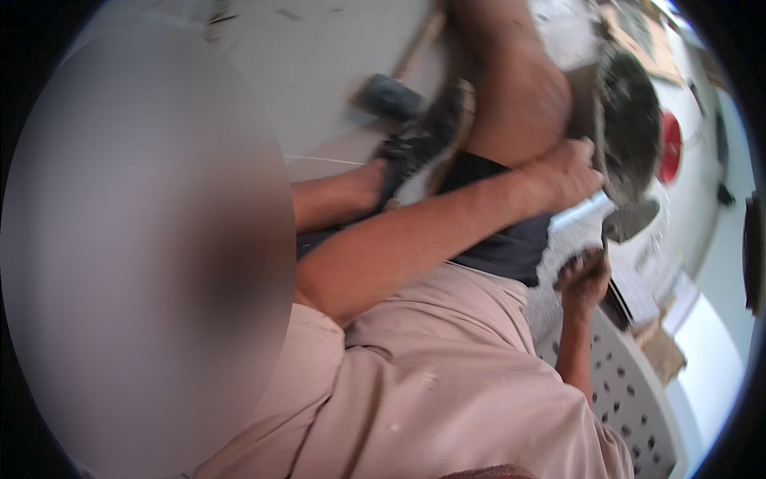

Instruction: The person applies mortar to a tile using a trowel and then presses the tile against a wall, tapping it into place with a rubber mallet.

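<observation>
A bucket of wet grey mortar [630,124] stands tilted in view at the right. My left hand [568,174] is closed at its near rim, with the fingertips curled against the edge; motion blurs them a little. Below it, my right hand [584,275] is closed around the handle end of a trowel. The grey, mortar-smeared trowel blade [634,222] points away, just below the bucket. Mortar darkens the fingers of that hand. My left forearm crosses over my bent leg and dark shorts.
A rubber mallet [389,97] lies on the pale tiled floor [319,48] beside my black shoe [423,136]. Past the mortar sits a red container [670,148]. A light perforated plastic crate [638,415] is at the lower right, near cardboard [662,357]. A blurred oval covers the left.
</observation>
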